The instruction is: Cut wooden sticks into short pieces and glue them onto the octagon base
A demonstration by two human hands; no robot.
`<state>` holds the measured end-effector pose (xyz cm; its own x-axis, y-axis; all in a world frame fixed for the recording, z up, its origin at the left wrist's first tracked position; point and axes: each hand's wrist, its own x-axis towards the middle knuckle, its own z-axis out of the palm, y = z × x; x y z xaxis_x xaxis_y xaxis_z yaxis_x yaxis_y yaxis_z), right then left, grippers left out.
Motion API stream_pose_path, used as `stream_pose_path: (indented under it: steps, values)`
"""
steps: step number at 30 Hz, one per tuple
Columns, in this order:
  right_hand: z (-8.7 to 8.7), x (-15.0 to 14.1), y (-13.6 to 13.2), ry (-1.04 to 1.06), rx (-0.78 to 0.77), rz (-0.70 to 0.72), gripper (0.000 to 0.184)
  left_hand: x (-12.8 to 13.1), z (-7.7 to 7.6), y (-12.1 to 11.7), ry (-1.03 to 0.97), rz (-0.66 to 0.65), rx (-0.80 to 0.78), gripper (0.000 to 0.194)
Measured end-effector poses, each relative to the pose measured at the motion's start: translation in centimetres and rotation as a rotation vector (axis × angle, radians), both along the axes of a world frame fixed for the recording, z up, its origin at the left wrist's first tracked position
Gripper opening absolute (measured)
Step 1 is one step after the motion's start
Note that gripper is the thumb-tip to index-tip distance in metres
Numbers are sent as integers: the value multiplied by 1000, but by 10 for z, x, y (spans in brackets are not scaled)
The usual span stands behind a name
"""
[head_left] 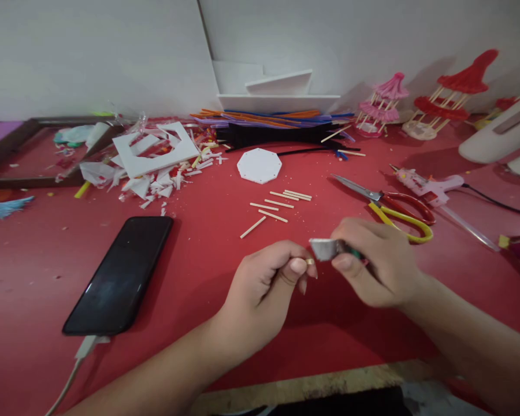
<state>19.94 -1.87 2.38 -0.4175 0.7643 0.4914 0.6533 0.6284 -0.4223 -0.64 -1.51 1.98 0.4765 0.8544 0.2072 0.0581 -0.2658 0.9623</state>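
My left hand (271, 280) pinches a short pale wooden stick (309, 262) between thumb and fingers; only its end shows. Just to the right, my right hand (375, 263) is closed around a tool with a flat, wide metal head (323, 248). Its grip, partly green, is mostly covered by the fingers, and blur hides its exact kind. The metal head is close to the stick's end. Beyond both hands, several cut wooden sticks (279, 203) lie loose on the red table (208, 254). Behind them rests a white foam octagon (259, 166) with small holes along its rim.
Red-and-yellow-handled scissors (383, 208) and a pink glue gun (429, 185) lie at right. A black phone (121, 277) with a cable is at left. Foam scraps (156, 153) and pipe cleaners (277, 118) lie behind. Pink (379, 107) and red (450, 98) carousel-like models stand back right.
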Motion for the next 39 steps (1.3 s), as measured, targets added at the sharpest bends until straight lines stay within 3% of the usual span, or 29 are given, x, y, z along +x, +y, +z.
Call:
stream_pose_path:
  steps: [7, 23, 36, 39]
  values:
    - [-5, -15, -9, -18, -110, 85, 40, 2, -2, 0, -8, -19, 49, 18]
    - [-6, -14, -9, 64, -181, 150, 40, 3, 1, 0, -4, -65, 39, 20]
    - [-6, -14, -3, 27, -114, 120, 38, 1, 0, -1, 1, -43, 96, 20]
    - [-3, -2, 4, 13, -100, -12, 34, -1, 2, -5, -9, -86, 150, 22]
